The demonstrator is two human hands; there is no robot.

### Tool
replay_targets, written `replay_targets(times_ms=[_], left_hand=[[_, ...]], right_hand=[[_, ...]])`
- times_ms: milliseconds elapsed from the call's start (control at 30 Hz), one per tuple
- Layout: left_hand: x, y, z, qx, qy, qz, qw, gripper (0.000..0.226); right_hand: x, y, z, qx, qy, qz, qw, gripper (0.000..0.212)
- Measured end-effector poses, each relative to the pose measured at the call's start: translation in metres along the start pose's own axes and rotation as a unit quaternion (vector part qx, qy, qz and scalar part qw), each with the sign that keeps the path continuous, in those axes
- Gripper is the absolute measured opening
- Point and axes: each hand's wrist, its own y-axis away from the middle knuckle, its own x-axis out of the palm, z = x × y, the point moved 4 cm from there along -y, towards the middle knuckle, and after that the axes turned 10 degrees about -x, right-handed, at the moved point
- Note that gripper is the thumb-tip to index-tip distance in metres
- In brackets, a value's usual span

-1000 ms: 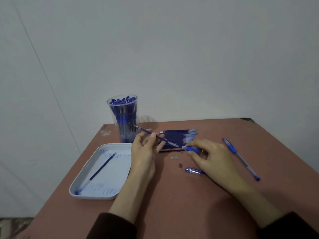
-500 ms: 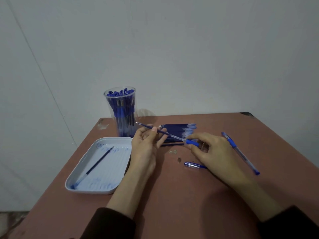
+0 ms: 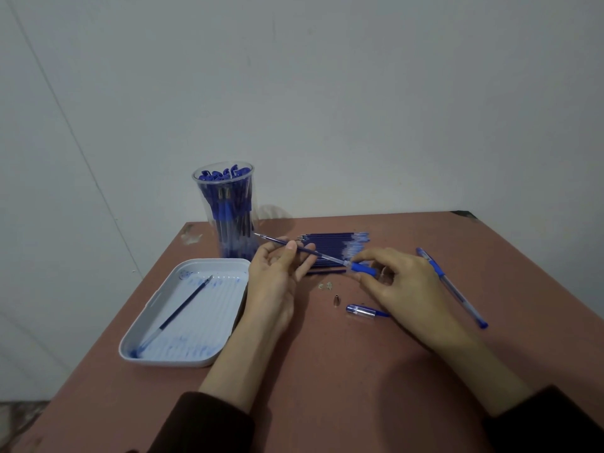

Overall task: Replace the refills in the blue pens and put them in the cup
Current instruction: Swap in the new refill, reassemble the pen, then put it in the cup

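One refill [image 3: 327, 256] is being fed into the pen barrel [image 3: 363, 268] rn. Both are held just above the surface [image 3: 327, 387], in front of the refill stack [image 3: 330, 243]. I'm reading this as the insert step, not seated yet, since most of the refill is showing.

My left hand [image 3: 277, 282] is pinching the refill mid-shaft w/ thumb and fingers [image 3: 302, 264], its writing tip pointing toward the cup [image 3: 225, 204], which is packed w/ blue pens. My right hand [image 3: 405, 286] is curling round the barrel's blue grip end.

Next move, I'm guessing, is keeping both parts in line and sliding the refill home w/o bending it. Then I'm screwing on the metal tip [image 3: 336, 300], which is lying near the cap [image 3: 361, 310].

Further out, a spent refill [image 3: 179, 308] is sitting in the tray [image 3: 170, 361], and a whole pen [image 3: 451, 286] is lying right of my hand.
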Motion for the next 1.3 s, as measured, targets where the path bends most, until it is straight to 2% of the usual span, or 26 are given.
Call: replay_targets(times_ms=[967, 1067, 1167, 1300], left_hand=[[-0.001, 0.003, 0.002, -0.023, -0.019, -0.014, 0.999, 0.013], [0.004, 0.006, 0.003, -0.030, -0.033, 0.015, 0.999, 0.005], [0.010, 0.011, 0.008, -0.072, -0.054, 0.066, 0.994, 0.007], [0.016, 0.016, 0.013, -0.099, -0.168, 0.121, 0.973, 0.019]], right_hand=[[0.001, -0.001, 0.002, 0.006, -0.013, 0.031, 0.999, 0.013], [0.001, -0.001, 0.004, -0.001, -0.006, 0.033, 0.999, 0.014], [0.003, 0.000, 0.004, 0.008, -0.010, 0.030, 0.999, 0.011], [0.004, -0.001, 0.002, 0.024, -0.046, 0.006, 0.999, 0.009]])
